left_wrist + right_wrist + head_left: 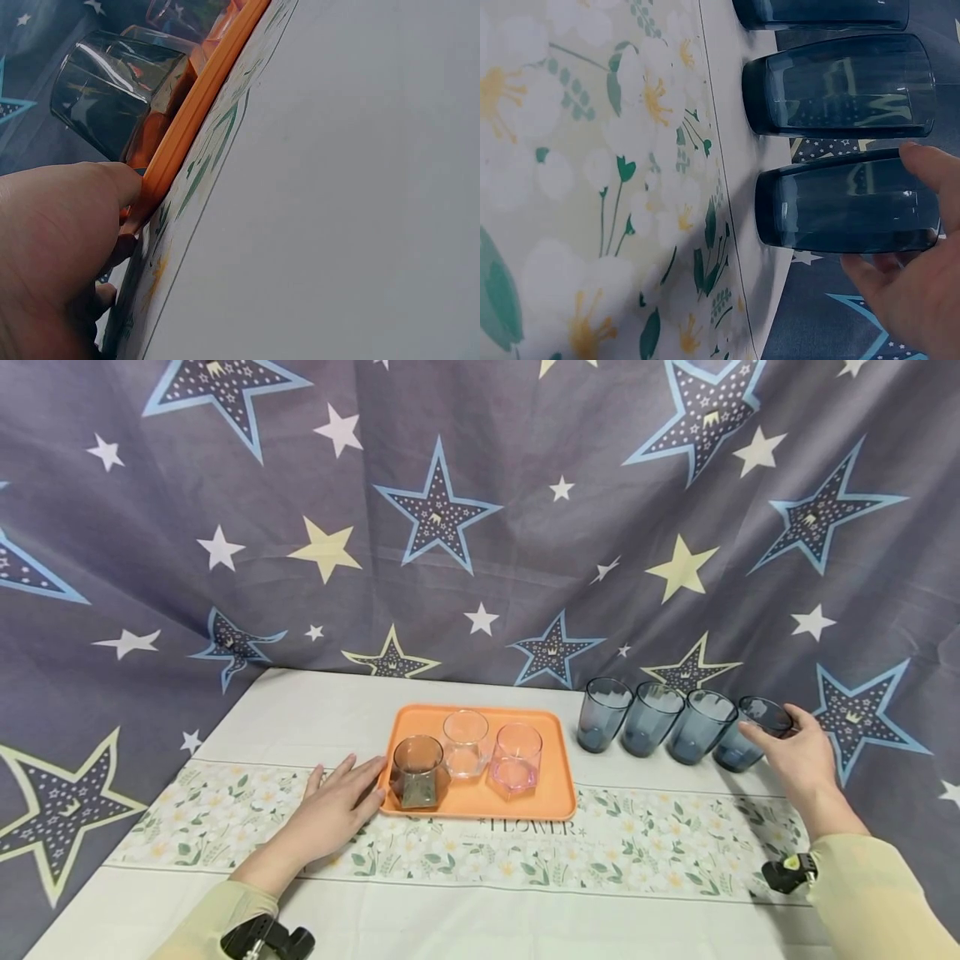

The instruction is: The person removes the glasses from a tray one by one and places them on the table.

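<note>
My right hand [806, 764] grips the rightmost blue drinking glass [737, 749] near its rim, thumb on one side and fingers on the other. That glass stands upright at the end of a row of several alike, as the right wrist view also shows with the held glass [840, 206]. My left hand [333, 810] rests at the left edge of an orange tray [465, 810], fingers spread and fairly straight. In the left wrist view the thumb touches the tray's rim [187, 124]. On the tray stand a smoky grey glass [417, 777], a clear glass [465, 747] and a pink-tinted glass [515, 764].
The other blue glasses [603, 718] stand close together right of the tray, near the table's back edge. A white tablecloth [525, 918] with a floral band [660, 839] covers the table. A grey star-patterned curtain [525, 552] hangs behind it.
</note>
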`<state>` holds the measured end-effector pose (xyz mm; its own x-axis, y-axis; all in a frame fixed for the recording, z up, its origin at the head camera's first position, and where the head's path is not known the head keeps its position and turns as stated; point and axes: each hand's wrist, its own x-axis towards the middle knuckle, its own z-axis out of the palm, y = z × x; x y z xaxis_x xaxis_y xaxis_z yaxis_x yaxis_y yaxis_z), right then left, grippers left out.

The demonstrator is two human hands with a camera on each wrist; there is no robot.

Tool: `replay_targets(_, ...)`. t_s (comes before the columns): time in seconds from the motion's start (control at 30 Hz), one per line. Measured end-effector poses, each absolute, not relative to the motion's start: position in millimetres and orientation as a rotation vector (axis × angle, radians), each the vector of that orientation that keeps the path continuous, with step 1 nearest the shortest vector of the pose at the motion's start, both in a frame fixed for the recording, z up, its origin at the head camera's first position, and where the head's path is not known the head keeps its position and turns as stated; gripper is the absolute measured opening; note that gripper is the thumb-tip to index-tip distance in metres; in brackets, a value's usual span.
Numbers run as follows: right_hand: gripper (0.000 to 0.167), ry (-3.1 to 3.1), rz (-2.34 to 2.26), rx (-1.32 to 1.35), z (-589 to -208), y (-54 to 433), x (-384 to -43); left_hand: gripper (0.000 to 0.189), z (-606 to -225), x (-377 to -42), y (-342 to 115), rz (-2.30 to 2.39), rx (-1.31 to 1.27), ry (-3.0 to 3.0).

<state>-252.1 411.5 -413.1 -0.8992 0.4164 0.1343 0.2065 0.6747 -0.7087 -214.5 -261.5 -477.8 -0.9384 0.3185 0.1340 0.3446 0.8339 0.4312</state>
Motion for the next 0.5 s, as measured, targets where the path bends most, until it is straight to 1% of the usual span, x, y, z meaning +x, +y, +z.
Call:
replay_targets(0.17,0.104,-2.602,1.072,-0.508,-413.2,411.8,-252.4,0.059,-477.1,-213.7,-261.2,-0.715,-0.537,-2.951)
replay_targets(0.5,0.106,-2.556,1.213,-0.435,-401.6,404.4,-251.3,0.059,-478.3,-214.2,-261.8,-0.708,-0.535,-2.951)
